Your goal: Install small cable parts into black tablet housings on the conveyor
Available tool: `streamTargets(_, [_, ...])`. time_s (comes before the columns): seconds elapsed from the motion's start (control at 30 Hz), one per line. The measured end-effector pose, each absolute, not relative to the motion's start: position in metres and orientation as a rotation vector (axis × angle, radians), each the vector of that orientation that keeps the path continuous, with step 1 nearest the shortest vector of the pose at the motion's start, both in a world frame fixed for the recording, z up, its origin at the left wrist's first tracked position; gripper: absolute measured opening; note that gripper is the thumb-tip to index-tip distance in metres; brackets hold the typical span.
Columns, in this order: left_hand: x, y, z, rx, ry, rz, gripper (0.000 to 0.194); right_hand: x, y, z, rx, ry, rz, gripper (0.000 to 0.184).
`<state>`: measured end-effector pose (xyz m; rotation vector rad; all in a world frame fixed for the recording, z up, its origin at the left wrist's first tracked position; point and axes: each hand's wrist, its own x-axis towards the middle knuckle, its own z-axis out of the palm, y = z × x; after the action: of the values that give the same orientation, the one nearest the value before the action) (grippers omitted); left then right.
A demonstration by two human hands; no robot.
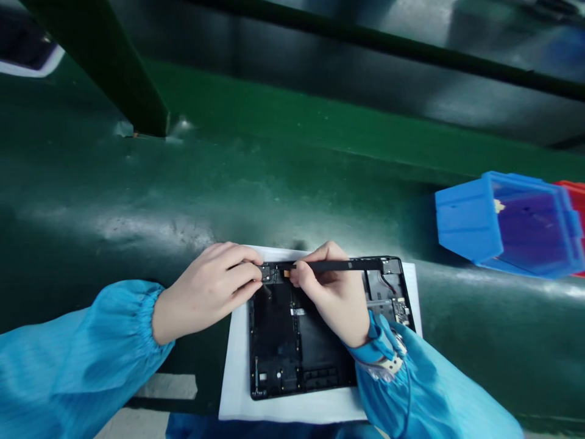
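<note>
An opened black device casing, like a tablet's housing with inner parts showing, lies on a white sheet. My left hand is at its upper left corner, fingertips closed on a small dark part there. My right hand pinches long black tweezers, which lie almost level along the casing's top edge. Their tip points left toward my left fingertips; whether it touches anything is too small to tell. A small circuit board and thin wires show at the casing's right side.
On the right of the green bench stands a blue bin, with a red bin behind it. A dark green post rises at upper left. Beyond it is a dark item on a white-edged tray.
</note>
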<state>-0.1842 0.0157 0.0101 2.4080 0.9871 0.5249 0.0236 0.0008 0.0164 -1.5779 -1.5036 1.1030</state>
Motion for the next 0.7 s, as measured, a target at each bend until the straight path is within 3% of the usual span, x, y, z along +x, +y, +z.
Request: streamTargets(0.7, [-0.1824, 0.0162, 0.0111, 2.499, 0.977, 0.517, 0.013, 0.0232, 0.0013, 0.017, -1.567, -1.584, 1.063, 0.012])
